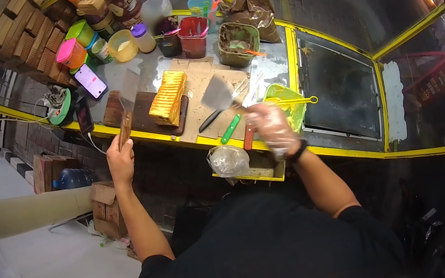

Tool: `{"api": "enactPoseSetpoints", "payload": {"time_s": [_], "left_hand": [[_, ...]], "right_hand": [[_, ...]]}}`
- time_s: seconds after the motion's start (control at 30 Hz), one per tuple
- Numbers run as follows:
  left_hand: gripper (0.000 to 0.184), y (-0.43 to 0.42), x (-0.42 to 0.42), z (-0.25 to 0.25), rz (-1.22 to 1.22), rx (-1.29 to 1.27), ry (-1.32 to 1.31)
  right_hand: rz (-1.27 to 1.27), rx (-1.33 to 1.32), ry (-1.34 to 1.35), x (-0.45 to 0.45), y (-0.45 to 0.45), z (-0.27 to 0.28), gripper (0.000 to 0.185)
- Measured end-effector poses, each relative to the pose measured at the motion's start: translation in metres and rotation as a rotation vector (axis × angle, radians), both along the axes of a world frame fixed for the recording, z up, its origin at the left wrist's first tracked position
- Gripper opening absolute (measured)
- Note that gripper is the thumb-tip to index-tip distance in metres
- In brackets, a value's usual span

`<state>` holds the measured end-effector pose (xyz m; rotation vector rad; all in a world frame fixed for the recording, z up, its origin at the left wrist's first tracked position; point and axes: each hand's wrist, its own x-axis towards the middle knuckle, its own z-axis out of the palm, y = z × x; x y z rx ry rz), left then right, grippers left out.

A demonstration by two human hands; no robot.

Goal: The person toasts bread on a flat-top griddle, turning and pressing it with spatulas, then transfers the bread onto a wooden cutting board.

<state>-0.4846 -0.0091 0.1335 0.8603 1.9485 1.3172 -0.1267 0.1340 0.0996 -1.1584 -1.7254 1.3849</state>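
My left hand (121,161) is closed round the wooden handle of a broad cleaver-like blade (127,93), held upright left of the bread. In a clear plastic glove, my right hand (273,130) grips a metal scraper (217,93), whose flat blade is over the cardboard. Between the two tools a browned, ridged loaf of bread (168,97) stands on a dark wooden board (142,112). Near my right hand lie a green-handled tool (231,129), a black-handled one (210,120) and a red-brown handle (248,136).
Behind are a red tub (195,41), a green tub with brown spread (238,43) and a brown bag (255,8). A yellow-green container (284,94) sits right. Phones (90,81) lie left. A plastic bag (228,161) hangs at the front edge. A dark griddle (337,91) is far right.
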Motion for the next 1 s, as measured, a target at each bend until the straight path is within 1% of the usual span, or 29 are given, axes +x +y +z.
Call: {"api": "enactPoseSetpoints", "payload": {"time_s": [0.03,0.07,0.1,0.13,0.17,0.2,0.27,0.33,0.37,0.4,0.47,0.53,0.57,0.6,0.67,0.73,0.77,0.8,0.83,0.87,0.9,0.97,1.0], "left_hand": [[0.027,0.001,0.01,0.012,-0.006,0.044,-0.064],[0.029,0.002,0.022,0.025,-0.075,0.08,-0.102],[0.031,0.002,0.035,0.039,-0.144,0.117,-0.141],[0.033,0.002,0.049,0.049,-0.215,0.156,-0.183],[0.037,0.002,0.065,0.056,-0.299,0.176,-0.245],[0.037,0.003,0.085,0.062,-0.364,0.145,-0.303],[0.038,0.006,0.137,0.069,-0.512,0.086,-0.425],[0.04,0.012,0.199,0.069,-0.625,-0.064,-0.577],[0.037,0.013,0.234,0.062,-0.665,-0.118,-0.616],[0.035,0.016,0.271,0.05,-0.699,-0.175,-0.651],[0.021,0.027,0.337,0.026,-0.815,-0.26,-0.843],[0.01,0.042,0.395,-0.027,-0.834,-0.31,-0.927],[0.01,0.048,0.422,-0.048,-0.808,-0.319,-0.882],[0.01,0.054,0.446,-0.069,-0.78,-0.324,-0.838],[0.013,0.067,0.482,-0.118,-0.665,-0.34,-0.849],[0.017,0.072,0.513,-0.156,-0.553,-0.331,-0.818],[0.02,0.072,0.525,-0.169,-0.493,-0.315,-0.778],[0.024,0.074,0.533,-0.184,-0.416,-0.29,-0.738],[0.029,0.075,0.539,-0.201,-0.389,-0.318,-0.601],[0.035,0.077,0.543,-0.217,-0.355,-0.363,-0.466],[0.041,0.079,0.545,-0.229,-0.344,-0.394,-0.419],[0.041,0.081,0.55,-0.231,-0.286,-0.434,-0.364],[0.041,0.084,0.551,-0.23,-0.275,-0.461,-0.333]], "right_hand": [[-0.116,-0.025,0.051,0.025,-0.005,0.023,0.028],[-0.227,0.072,0.023,0.054,-0.004,0.035,0.027],[-0.35,0.076,0.056,0.084,-0.004,0.039,0.027],[-0.492,0.096,0.12,0.117,0.002,0.02,0.026],[-0.562,0.08,0.044,0.157,0.009,0.007,0.028],[-0.718,-0.005,0.081,0.195,0.011,-0.012,0.023],[-0.91,-0.207,0.056,0.264,0.007,-0.052,0.022],[-1.104,-0.371,-0.133,0.312,0.006,-0.084,0.027],[-1.131,-0.437,-0.085,0.338,0.007,-0.111,0.032],[-1.116,-0.376,0.02,0.361,0.004,-0.144,0.038],[-1.018,-0.372,-0.245,0.389,0.007,-0.176,0.038],[-0.793,-0.049,-0.725,0.405,0.004,-0.176,0.036],[-0.661,0.114,-0.95,0.409,0.002,-0.175,0.035],[-0.688,0.197,-0.924,0.414,-0.006,-0.173,0.035],[-0.73,0.386,-0.86,0.425,-0.03,-0.163,0.035],[-0.95,0.269,-0.709,0.435,-0.056,-0.156,0.026],[-1.048,0.37,-0.525,0.45,-0.071,-0.175,0.026],[-1.074,0.266,-0.569,0.469,-0.085,-0.196,0.03],[-1.184,0.119,0.006,0.482,-0.093,-0.237,0.035],[-1.148,0.026,-0.365,0.496,-0.104,-0.265,0.033],[-1.042,0.164,-0.276,0.515,-0.115,-0.326,0.031],[-0.829,0.334,-0.373,0.518,-0.101,-0.377,0.03],[-0.721,0.378,-0.559,0.506,-0.097,-0.372,0.033]]}}
